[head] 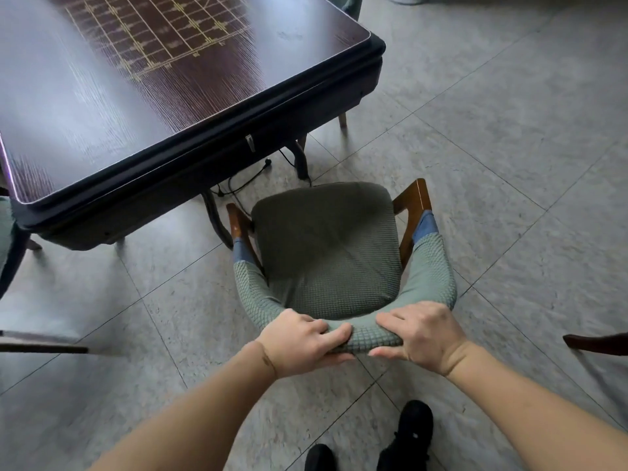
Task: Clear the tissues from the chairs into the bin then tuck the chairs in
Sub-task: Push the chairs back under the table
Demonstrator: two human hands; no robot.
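The chair (pixel 326 253) stands on the floor (pixel 492 164) just beside the near edge of the tabletop (pixel 102 107), not under it. Its seat faces the table; its curved backrest, in a green textured cover, is nearest the camera.

Hidden or unclear:
- The chair's legs are concealed by the seat and backrest.
- The tabletop is cut off at the top and left edges, and its gold grid pattern is blurred.
- A second chair (pixel 350 5) beyond the far table corner shows only a strip of back and one leg.
- Dark wooden parts enter at the left and right frame edges; what they belong to cannot be told.

Hands: the left hand (pixel 299 341) and right hand (pixel 421 334) both grip the top of the backrest, fingers (pixel 334 334) curled over the cover, thumbs underneath.

Surroundings: the floor is grey speckled tile with thin joint lines. A black cable (pixel 244 183) lies under the table. Black shoes (pixel 411 433) show at the bottom edge.
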